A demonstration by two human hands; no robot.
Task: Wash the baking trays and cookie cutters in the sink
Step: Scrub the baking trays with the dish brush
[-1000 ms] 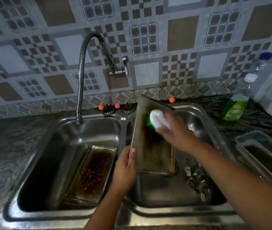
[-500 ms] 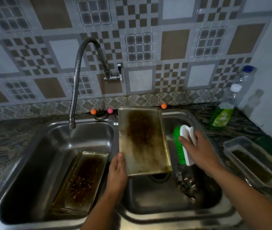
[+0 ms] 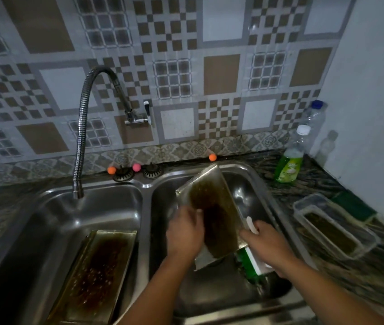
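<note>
A stained baking tray [image 3: 212,216] stands tilted in the right-hand basin of the double sink [image 3: 146,191], centre-right of the frame, its lower end down near the basin floor and its upper end leaning toward the back wall. The left hand [image 3: 185,233] holds the tray's left long edge, fingers wrapped over the rim. The right hand [image 3: 268,245] is closed round the white handle of a green-bristled scrubbing brush [image 3: 254,261], held low at the tray's lower right corner. The hands are apart, one on each side of the tray.

A second tray [image 3: 97,273], heavily browned, lies slanted in the left basin, lower left of frame, untouched. The cookie cutters cannot be made out; the spot beneath the brush is too dark to read.

Handling assessment: the tray appears to be thin sheet metal, rigid and light, not fragile. Wet and greasy, it will likely be slippery, and the rim may be sharp. The long rim is the sound place to grip, as done now, with the lower end braced against the basin while scrubbing.

A bottle of green dish liquid [image 3: 289,165] stands on the counter at right, beside a clear plastic container [image 3: 336,226].
</note>
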